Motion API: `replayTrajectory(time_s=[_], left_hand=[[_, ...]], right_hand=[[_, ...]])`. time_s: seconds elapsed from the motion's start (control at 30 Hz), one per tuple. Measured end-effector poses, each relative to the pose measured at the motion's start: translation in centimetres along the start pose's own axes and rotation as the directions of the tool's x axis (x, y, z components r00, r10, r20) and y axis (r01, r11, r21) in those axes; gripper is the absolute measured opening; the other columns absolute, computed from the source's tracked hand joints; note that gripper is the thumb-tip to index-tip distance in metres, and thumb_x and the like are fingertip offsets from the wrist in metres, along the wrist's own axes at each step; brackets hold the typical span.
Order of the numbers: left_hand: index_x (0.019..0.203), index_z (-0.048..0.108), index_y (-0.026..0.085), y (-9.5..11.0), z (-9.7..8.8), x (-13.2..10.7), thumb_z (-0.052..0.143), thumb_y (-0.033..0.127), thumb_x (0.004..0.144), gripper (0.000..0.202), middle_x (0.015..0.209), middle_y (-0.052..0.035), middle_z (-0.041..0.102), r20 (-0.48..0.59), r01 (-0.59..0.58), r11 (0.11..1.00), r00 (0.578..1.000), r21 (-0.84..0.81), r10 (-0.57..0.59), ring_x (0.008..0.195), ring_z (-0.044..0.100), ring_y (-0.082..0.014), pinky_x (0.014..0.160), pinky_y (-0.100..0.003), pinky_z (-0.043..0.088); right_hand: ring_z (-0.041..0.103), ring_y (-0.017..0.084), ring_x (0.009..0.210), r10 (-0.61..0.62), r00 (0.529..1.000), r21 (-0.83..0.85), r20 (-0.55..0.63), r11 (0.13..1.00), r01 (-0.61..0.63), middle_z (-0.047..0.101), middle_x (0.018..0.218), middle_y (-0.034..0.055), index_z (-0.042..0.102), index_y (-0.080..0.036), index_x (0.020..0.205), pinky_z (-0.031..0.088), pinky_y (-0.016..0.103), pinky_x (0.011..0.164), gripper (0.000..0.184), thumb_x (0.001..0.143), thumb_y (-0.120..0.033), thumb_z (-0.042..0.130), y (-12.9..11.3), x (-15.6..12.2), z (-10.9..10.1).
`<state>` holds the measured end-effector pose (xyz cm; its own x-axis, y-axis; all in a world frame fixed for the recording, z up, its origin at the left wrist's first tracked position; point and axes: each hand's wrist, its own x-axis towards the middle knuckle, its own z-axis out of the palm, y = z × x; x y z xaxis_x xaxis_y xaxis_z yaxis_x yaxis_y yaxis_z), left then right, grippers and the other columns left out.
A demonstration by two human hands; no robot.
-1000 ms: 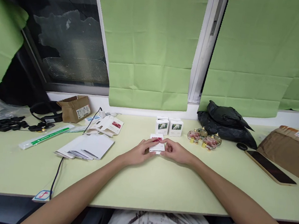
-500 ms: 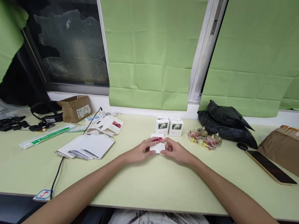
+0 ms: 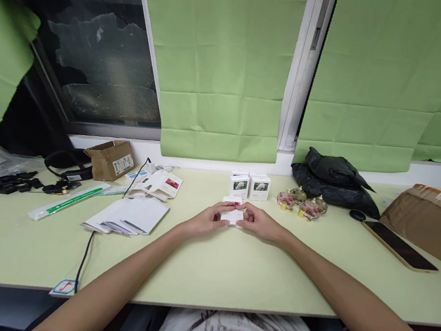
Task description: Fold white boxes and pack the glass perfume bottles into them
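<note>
A small white box (image 3: 231, 216) with a reddish flower picture is held between my two hands over the middle of the table. Its near end shows a barcode. My left hand (image 3: 208, 220) grips the left side, fingers across the top and thumb at the near end. On the right side, my right hand (image 3: 258, 223) has its index finger on the box and its thumb near the lower corner; the other fingers are curled. Just beyond stand several white boxes (image 3: 259, 188) with white flower pictures. The held box's far part is partly covered by my fingers.
Flat white cartons (image 3: 131, 215) lie to the left, near a brown box (image 3: 111, 160) and a black cable (image 3: 85, 256). Round ornaments (image 3: 311, 209), a black plastic bag (image 3: 333, 184), a phone (image 3: 400, 246) and a cardboard package (image 3: 428, 226) are to the right.
The box has tipped slightly between my hands, so the barcode end shows more. My left fingers have shifted a little; nothing else has visibly moved.
</note>
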<state>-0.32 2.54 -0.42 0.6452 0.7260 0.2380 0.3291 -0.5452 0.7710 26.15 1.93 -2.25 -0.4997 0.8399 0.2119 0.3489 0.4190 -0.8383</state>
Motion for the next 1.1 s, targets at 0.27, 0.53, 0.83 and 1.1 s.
replayTrajectory(time_s=[0.27,0.53,0.83,1.1], left_hand=[[0.157,0.051,0.037,0.9,0.8,-0.9,0.051,0.048,0.107,0.051,0.170,0.0011,0.039,-0.013,-0.081,0.982,0.996,0.169,0.084,0.161,0.031,-0.0257,0.131,-0.048,0.032],[0.158,0.049,0.035,0.2,0.8,-0.9,0.046,0.048,0.109,0.051,0.169,0.0003,0.041,-0.021,-0.083,0.953,0.995,0.291,0.093,0.159,0.035,-0.0254,0.132,-0.050,0.032],[0.152,0.053,0.033,0.2,0.8,-0.8,0.048,0.052,0.107,0.049,0.158,-0.0075,0.051,-0.167,-0.003,0.991,0.986,0.132,0.026,0.126,0.063,-0.0259,0.100,-0.041,0.057],[0.137,0.061,0.024,-2.2,0.3,-0.7,0.047,0.065,0.103,0.056,0.138,-0.0107,0.064,-0.352,0.273,0.884,0.926,0.379,-0.135,0.129,0.052,-0.0337,0.110,-0.053,0.042]], right_hand=[[0.060,0.018,0.077,-0.095,0.995,-0.328,-0.026,0.941,0.082,0.068,0.089,-0.0004,0.063,-0.028,0.127,0.043,0.031,0.074,0.037,0.103,-0.055,0.058,-0.2,-0.3,-0.3],[0.067,0.026,0.098,-0.219,0.975,-0.514,0.034,0.833,0.205,0.074,0.110,0.0083,0.065,-0.029,0.114,0.046,0.035,0.083,0.033,0.110,-0.052,0.042,-0.4,-0.3,0.1],[0.061,0.019,0.074,-0.100,0.990,-0.368,-0.101,0.928,0.056,0.068,0.084,-0.0022,0.058,-0.029,0.132,0.042,0.031,0.072,0.037,0.106,-0.055,0.051,-0.6,-0.2,-0.3],[0.061,0.024,0.098,-0.061,0.972,-0.396,-0.227,0.917,-0.035,0.070,0.100,0.0052,0.065,-0.023,0.122,0.045,0.036,0.086,0.035,0.105,-0.051,0.051,0.8,0.5,-0.5]])
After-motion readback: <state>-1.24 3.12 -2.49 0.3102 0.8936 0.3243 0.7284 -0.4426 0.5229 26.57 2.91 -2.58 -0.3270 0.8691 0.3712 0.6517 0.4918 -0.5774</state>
